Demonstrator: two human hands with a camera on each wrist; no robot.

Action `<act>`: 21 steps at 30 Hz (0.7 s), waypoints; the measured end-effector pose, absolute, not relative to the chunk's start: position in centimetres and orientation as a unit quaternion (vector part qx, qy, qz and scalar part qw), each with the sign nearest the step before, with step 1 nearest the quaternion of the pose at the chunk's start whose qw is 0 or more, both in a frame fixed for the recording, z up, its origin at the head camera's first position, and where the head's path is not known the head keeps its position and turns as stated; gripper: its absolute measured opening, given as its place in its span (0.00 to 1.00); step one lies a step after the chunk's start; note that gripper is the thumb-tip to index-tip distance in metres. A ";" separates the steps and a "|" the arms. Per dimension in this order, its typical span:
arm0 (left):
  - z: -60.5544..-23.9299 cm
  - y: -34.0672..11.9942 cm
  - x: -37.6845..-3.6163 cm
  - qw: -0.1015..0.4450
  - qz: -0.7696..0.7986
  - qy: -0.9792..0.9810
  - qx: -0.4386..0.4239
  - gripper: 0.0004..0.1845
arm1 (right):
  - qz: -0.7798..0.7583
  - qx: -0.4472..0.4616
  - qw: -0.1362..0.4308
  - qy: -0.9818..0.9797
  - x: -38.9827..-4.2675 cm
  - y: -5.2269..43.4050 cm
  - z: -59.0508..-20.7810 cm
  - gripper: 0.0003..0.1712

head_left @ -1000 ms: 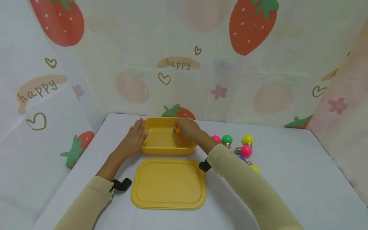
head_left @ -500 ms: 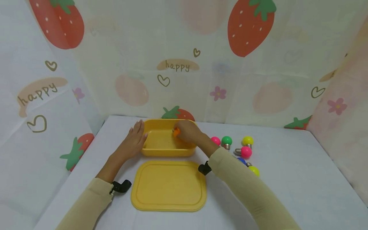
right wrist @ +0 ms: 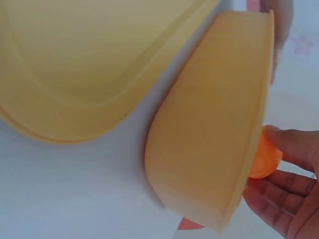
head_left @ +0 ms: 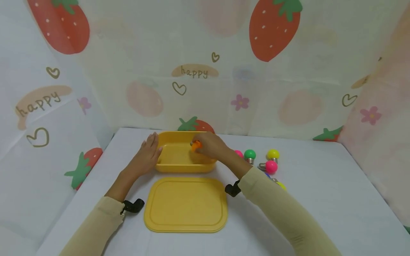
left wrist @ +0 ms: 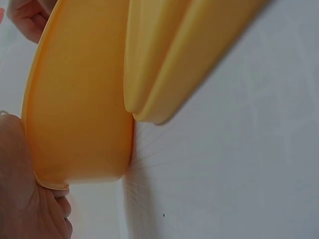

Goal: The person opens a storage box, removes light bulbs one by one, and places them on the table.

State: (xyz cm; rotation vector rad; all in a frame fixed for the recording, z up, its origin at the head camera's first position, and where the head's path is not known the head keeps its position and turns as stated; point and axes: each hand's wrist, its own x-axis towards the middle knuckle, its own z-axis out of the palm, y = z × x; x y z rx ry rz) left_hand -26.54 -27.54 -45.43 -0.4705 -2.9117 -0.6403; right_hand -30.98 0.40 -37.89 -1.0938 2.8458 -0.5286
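Orange light bulb (head_left: 196, 146) is pinched between the thumb and fingers of my right hand (head_left: 209, 145), its metal cap pointing left. In the head view it overlaps the right part of the yellow box (head_left: 185, 168); the right wrist view shows the bulb (right wrist: 266, 157) at the box rim, partly hidden by the wall. My left hand (head_left: 148, 154) rests against the box's left end, fingers straight along the outside and thumb at the rim. A flat yellow lid (head_left: 185, 205) lies on the table in front of the box.
Right of the box lie several bulbs: a green bulb (head_left: 250, 154), a yellow bulb (head_left: 273, 154), a pink bulb (head_left: 271, 167), and others partly hidden by the right sleeve. Behind the white table (head_left: 320, 192) hangs a strawberry-print cloth (head_left: 224, 81).
The right hand shifts slightly with the orange bulb, which shows more fully now. The left hand stays at the box's left end. The whole head view drifts slightly left.
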 end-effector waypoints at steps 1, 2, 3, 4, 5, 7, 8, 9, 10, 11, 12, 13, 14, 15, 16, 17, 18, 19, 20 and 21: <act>-45.5 -27.6 -26.5 0.059 -0.211 -0.963 -0.155 0.35 | -0.173 -0.357 0.022 0.918 -30.8 0.6 -37.8 0.21; -45.5 -27.6 -26.6 0.058 -0.211 -0.964 -0.154 0.35 | -0.173 -0.361 0.019 0.916 -30.7 0.7 -37.7 0.21; -45.5 -27.7 -26.6 0.054 -0.209 -0.964 -0.152 0.35 | -0.172 -0.363 0.015 0.916 -30.5 0.9 -37.6 0.21; -45.6 -27.7 -26.6 0.052 -0.208 -0.965 -0.152 0.35 | -0.170 -0.365 0.012 0.915 -30.4 1.1 -37.5 0.21; -45.6 -27.8 -26.6 0.049 -0.207 -0.965 -0.151 0.36 | -0.170 -0.366 0.009 0.915 -30.3 1.3 -37.4 0.21; -45.7 -27.8 -26.7 0.046 -0.206 -0.966 -0.150 0.36 | -0.170 -0.368 0.002 0.914 -30.0 1.6 -37.2 0.20; -45.7 -27.9 -26.8 0.047 -0.206 -0.966 -0.150 0.35 | -0.171 -0.369 -0.001 0.914 -29.9 1.8 -37.1 0.20; -45.8 -27.9 -26.8 0.047 -0.206 -0.966 -0.150 0.35 | -0.174 -0.370 -0.003 0.913 -29.8 1.9 -37.0 0.20; -45.8 -27.8 -26.8 0.047 -0.205 -0.966 -0.149 0.35 | -0.175 -0.370 -0.006 0.912 -29.7 2.1 -37.0 0.20; -45.8 -27.9 -26.8 0.047 -0.205 -0.966 -0.149 0.35 | -0.177 -0.370 -0.007 0.912 -29.6 2.3 -36.9 0.20; -45.8 -27.9 -26.8 0.047 -0.205 -0.966 -0.149 0.35 | -0.180 -0.369 -0.007 0.912 -29.4 2.5 -36.8 0.20; -45.8 -27.9 -26.8 0.047 -0.205 -0.966 -0.148 0.35 | -0.181 -0.368 -0.007 0.912 -29.3 2.7 -36.7 0.20; -45.7 -27.8 -26.8 0.048 -0.205 -0.966 -0.149 0.36 | -0.185 -0.367 -0.008 0.912 -29.1 2.9 -36.6 0.19; -45.7 -27.8 -26.7 0.049 -0.206 -0.966 -0.149 0.36 | -0.187 -0.366 -0.009 0.911 -28.9 3.2 -36.5 0.20; -45.7 -27.8 -26.7 0.049 -0.207 -0.966 -0.149 0.36 | -0.190 -0.364 -0.009 0.912 -28.7 3.4 -36.3 0.20; -45.7 -27.7 -26.7 0.051 -0.208 -0.965 -0.150 0.36 | -0.192 -0.362 -0.010 0.912 -28.5 3.7 -36.2 0.20; -45.6 -27.7 -26.7 0.052 -0.210 -0.965 -0.151 0.36 | -0.196 -0.361 -0.013 0.912 -28.3 3.9 -36.1 0.20; -45.6 -27.7 -26.7 0.054 -0.209 -0.965 -0.151 0.36 | -0.197 -0.360 -0.017 0.912 -28.1 4.2 -35.9 0.20; -45.6 -27.7 -26.7 0.056 -0.211 -0.964 -0.152 0.36 | -0.199 -0.358 -0.019 0.912 -28.0 4.5 -35.8 0.21; -45.6 -27.6 -26.7 0.058 -0.211 -0.964 -0.152 0.36 | -0.200 -0.357 -0.022 0.912 -27.8 4.7 -35.7 0.21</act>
